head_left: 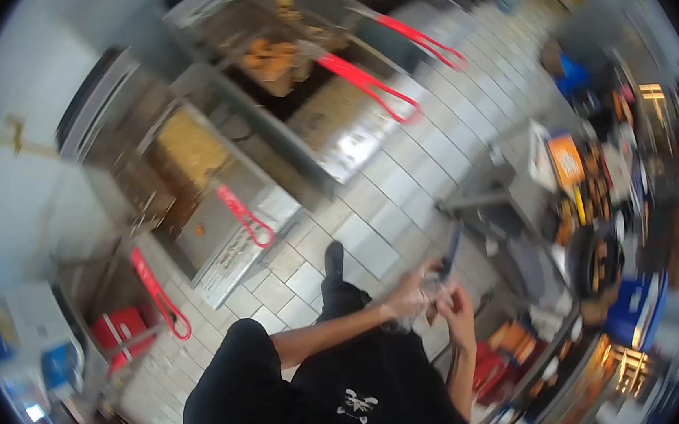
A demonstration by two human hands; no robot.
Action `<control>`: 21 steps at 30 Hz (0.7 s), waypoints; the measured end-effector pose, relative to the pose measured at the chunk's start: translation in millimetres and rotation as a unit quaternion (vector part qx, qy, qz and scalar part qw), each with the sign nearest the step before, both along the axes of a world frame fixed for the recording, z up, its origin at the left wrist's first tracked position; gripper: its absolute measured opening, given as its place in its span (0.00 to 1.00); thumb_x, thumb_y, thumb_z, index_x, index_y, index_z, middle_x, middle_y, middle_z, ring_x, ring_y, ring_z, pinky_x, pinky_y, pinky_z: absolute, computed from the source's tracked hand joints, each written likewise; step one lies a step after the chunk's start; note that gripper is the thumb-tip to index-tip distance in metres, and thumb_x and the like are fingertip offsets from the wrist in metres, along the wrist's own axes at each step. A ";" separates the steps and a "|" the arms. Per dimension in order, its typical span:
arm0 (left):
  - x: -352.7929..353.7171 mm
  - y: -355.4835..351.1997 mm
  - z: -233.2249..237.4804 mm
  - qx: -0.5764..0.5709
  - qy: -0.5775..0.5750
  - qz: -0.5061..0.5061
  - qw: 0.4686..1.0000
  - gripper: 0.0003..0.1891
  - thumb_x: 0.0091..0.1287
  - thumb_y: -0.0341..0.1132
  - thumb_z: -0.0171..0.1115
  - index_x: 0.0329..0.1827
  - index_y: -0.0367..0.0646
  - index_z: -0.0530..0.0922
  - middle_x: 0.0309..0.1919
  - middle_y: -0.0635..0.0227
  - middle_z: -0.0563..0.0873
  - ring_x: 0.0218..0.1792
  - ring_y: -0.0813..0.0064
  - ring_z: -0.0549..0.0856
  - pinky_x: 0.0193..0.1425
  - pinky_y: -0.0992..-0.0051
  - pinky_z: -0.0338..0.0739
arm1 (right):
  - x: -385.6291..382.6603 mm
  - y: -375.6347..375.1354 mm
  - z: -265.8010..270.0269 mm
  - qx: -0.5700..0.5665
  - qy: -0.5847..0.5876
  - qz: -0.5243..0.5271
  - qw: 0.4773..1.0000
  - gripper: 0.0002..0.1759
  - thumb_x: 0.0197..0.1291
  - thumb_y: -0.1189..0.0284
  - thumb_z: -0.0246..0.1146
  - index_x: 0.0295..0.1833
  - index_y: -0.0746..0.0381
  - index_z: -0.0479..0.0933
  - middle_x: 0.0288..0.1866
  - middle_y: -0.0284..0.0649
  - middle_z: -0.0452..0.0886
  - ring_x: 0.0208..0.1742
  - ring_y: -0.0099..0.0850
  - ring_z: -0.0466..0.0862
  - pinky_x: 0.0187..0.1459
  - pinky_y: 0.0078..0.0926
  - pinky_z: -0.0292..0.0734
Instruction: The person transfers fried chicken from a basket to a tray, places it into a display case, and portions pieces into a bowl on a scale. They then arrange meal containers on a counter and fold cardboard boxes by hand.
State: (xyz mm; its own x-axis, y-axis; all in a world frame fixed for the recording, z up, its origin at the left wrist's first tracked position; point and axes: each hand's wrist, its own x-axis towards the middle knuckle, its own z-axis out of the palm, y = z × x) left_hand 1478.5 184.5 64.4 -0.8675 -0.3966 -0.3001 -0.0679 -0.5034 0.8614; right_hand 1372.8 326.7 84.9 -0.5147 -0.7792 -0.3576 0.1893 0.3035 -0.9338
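Near the middle of the head view, my left hand (pixel 415 290) reaches in from the left and is blurred. What looks like clear thin plastic (pixel 402 310) covers part of it. Close beside it, my right hand (pixel 454 309) has its fingers pinched together at the edge of the plastic. A narrow dark blue object (pixel 453 247) shows just beyond the left fingertips; whether that hand holds it is unclear.
Metal fryers (pixel 366 148) with baskets stand ahead and to the left. Red handles (pixel 368 86) stick out over the tiled floor (pixel 358 235). Food in one basket (pixel 272 59) is golden brown. A cluttered counter with an orange box (pixel 566 161) lies right.
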 end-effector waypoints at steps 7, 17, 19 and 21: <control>-43.9 51.5 47.4 -0.043 -0.014 -0.122 0.991 0.35 0.66 0.44 0.71 0.70 0.36 0.65 0.59 0.58 0.80 0.58 0.71 0.82 0.58 0.73 0.81 | -26.2 78.1 18.6 -0.059 -0.076 -0.070 0.993 0.36 0.57 0.75 0.72 0.72 0.63 0.69 0.61 0.35 0.73 0.63 0.28 0.75 0.66 0.31 0.73; -120.9 205.9 44.9 -0.120 -0.011 -0.238 0.964 0.38 0.63 0.41 0.74 0.70 0.33 0.64 0.66 0.51 0.74 0.66 0.57 0.78 0.64 0.65 0.78 | -70.5 246.1 15.0 -0.178 -0.123 -0.155 0.964 0.41 0.51 0.77 0.74 0.72 0.67 0.68 0.66 0.37 0.73 0.66 0.32 0.73 0.67 0.35 0.71; -135.1 233.3 44.9 -0.138 0.008 -0.250 0.958 0.37 0.63 0.42 0.74 0.69 0.33 0.65 0.66 0.50 0.74 0.66 0.57 0.78 0.65 0.65 0.77 | -78.5 277.5 8.2 -0.182 -0.107 -0.161 0.964 0.41 0.50 0.76 0.75 0.72 0.67 0.68 0.66 0.38 0.73 0.66 0.32 0.73 0.67 0.35 0.71; -146.0 256.7 51.7 -0.165 0.001 -0.264 0.950 0.36 0.63 0.42 0.74 0.68 0.34 0.65 0.65 0.49 0.75 0.65 0.56 0.78 0.65 0.64 0.77 | -86.2 302.6 2.4 -0.186 -0.098 -0.166 0.963 0.41 0.50 0.76 0.75 0.71 0.67 0.69 0.65 0.38 0.73 0.66 0.33 0.73 0.67 0.35 0.71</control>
State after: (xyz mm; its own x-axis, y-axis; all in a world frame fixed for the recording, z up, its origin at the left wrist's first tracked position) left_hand 1332.5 441.2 116.1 -0.9723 0.0226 -0.2328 -0.2339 -0.1011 0.9670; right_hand 1286.6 629.4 87.3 -0.7090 -0.6762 -0.2001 0.4013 -0.1535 -0.9030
